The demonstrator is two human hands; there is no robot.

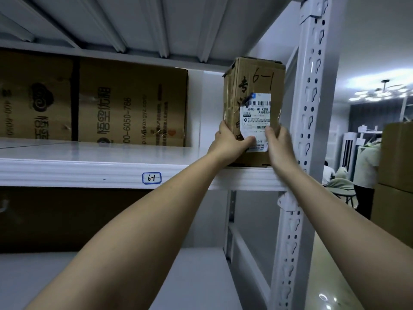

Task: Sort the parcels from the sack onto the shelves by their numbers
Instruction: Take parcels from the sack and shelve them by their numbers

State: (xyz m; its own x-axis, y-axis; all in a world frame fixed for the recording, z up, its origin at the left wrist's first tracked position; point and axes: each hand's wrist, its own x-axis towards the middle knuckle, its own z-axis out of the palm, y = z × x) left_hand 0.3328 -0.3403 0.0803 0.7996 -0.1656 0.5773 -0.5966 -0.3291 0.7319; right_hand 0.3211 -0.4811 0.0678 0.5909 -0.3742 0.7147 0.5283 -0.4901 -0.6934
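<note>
I have the parcel (253, 113) marked 6-1 standing on the shelf (89, 173) tagged, I think, 6-1, with my left hand (230, 142) and right hand (279, 142) both gripping its lower corners; the sack is out of view.

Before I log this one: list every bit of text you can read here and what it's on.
"6-1": handwritten on the parcel, held by left hand and right hand.
"501E- M1 A21B": parcel's shipping label; its fine print is too small to read.
"6-1": tag on the shelf edge.
"00-6050-786": big carton, sideways.
Chinese print on carton and parcel: not legible to me.

Dim, soft focus; edges bow; ceiling lamp (380, 95) glares at right.
</note>
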